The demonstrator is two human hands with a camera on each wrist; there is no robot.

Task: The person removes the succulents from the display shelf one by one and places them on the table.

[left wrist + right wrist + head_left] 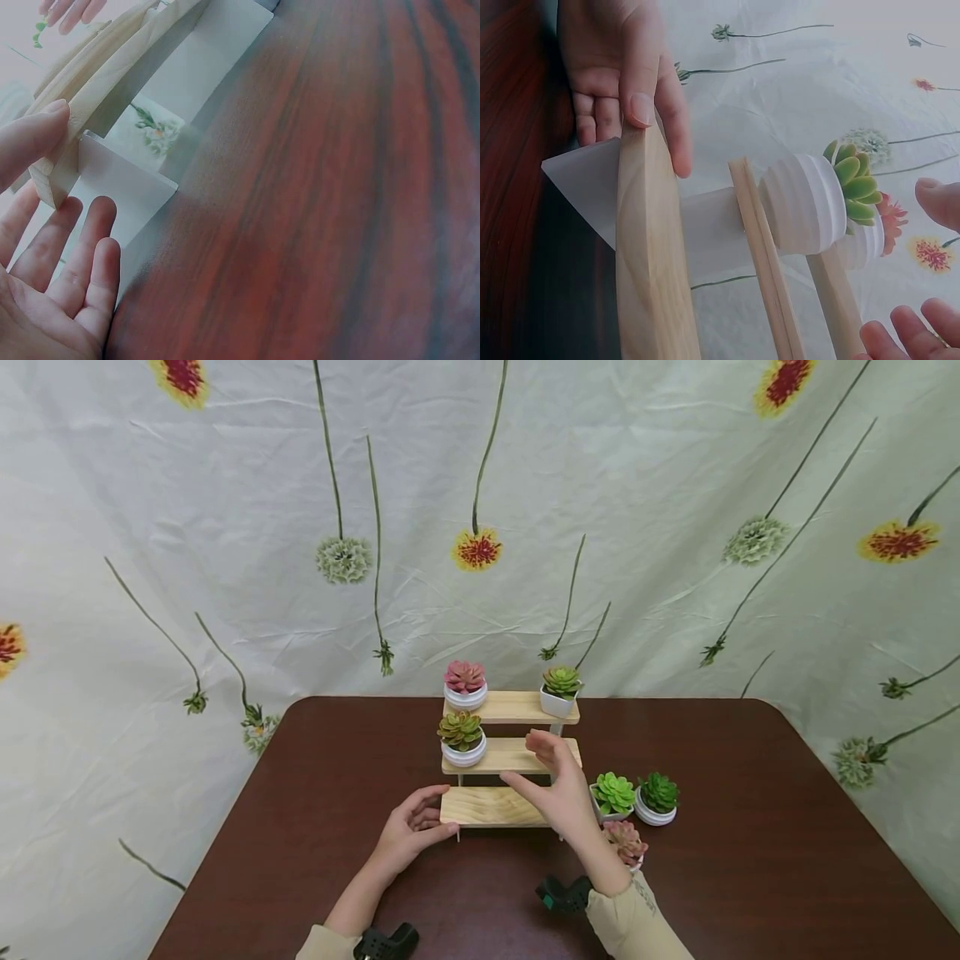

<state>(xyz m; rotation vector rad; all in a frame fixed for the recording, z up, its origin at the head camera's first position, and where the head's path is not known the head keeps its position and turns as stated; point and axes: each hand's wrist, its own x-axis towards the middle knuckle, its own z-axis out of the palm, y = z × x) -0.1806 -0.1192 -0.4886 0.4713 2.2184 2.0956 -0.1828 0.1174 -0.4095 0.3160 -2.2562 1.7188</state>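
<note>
Tiered wooden stand [487, 807] with three pale boards stands on a dark red-brown table [300, 793], near the table's 12 o'clock edge. The left hand [408, 828], at the stand's 8 o'clock, grasps the left end of the lowest board, its thumb on the front edge and fingertips at the corner. The right hand [558, 789], at the stand's 4 o'clock, is released: thumb and fingers are spread apart, holding nothing, in front of the boards' right ends.

Three potted plants sit on the stand. At 11 o'clock, on the top board, is a pink succulent [465, 681] in a round white pot; at 1 o'clock, on the same board, a green succulent [560, 685] in an angular white pot. An olive-green succulent [461, 735] in a round ribbed pot is at 10 o'clock, on the middle board.

On the table, between the stand's 3 and 4 o'clock, is a bright green succulent [613, 793]. Just beside it at 3 o'clock is a dark green succulent [659, 795], and at 6 o'clock a dusty-pink plant [625, 841], partly hidden by the right forearm
</note>
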